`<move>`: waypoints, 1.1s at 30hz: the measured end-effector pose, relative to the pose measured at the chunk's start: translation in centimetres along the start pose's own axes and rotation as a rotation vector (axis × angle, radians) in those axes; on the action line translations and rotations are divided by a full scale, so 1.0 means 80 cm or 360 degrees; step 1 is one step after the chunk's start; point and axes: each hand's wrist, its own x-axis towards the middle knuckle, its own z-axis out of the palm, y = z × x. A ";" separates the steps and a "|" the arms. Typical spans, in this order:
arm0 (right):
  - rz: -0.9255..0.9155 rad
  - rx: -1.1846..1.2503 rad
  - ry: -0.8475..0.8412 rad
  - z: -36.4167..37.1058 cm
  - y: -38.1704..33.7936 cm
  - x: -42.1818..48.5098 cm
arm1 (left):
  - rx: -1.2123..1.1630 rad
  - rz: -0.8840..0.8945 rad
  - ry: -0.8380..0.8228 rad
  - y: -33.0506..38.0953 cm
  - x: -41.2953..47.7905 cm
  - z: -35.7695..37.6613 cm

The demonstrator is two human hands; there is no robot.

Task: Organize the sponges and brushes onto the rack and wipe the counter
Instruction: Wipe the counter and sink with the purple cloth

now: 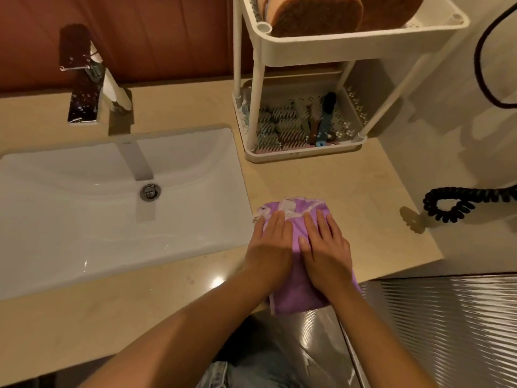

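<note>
1. Head view: pressing purple cloth (pixel 295 298) on worktop (pixel 321 177), at front edge, with left grip (pixel 270 242) and right grip (pixel 326 245), both flat, fingers straight.
2. Keep even pressure; wipe in overlapping strokes toward sink (pixel 84 219).

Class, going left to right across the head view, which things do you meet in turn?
The faucet → sink drain → left hand → right hand → coiled black cord.

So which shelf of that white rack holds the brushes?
The bottom shelf, sitting on the counter: the brushes lie in it. The top shelf holds brown sponges instead.
</note>
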 end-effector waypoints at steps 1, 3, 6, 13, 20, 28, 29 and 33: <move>-0.0026 0.0025 0.0000 -0.004 0.002 -0.003 | -0.0031 -0.0014 0.0023 0.010 -0.003 0.003; -0.0066 0.0115 0.0023 -0.015 0.006 -0.003 | -0.0127 -0.0024 0.0011 0.029 -0.007 0.003; -0.0079 0.0349 -0.0141 -0.034 0.019 0.004 | -0.0187 -0.0051 -0.0104 0.040 -0.013 0.003; -0.0449 -0.0152 -0.0217 -0.025 0.039 0.013 | -0.0179 -0.0101 -0.0179 0.022 -0.028 0.019; -0.0380 -0.0186 -0.0269 -0.001 0.007 -0.006 | -0.0163 -0.0196 -0.0154 -0.004 -0.056 0.016; -0.0173 -0.0055 -0.0254 0.006 -0.073 -0.043 | -0.0100 -0.0020 -0.0231 -0.068 -0.103 0.000; -0.0138 -0.0033 -0.0235 0.008 -0.085 -0.049 | -0.0067 0.0031 -0.0227 -0.079 -0.109 -0.004; -0.0163 0.0005 -0.0279 0.011 -0.122 -0.070 | 0.0008 0.0179 -0.0308 -0.120 -0.130 -0.009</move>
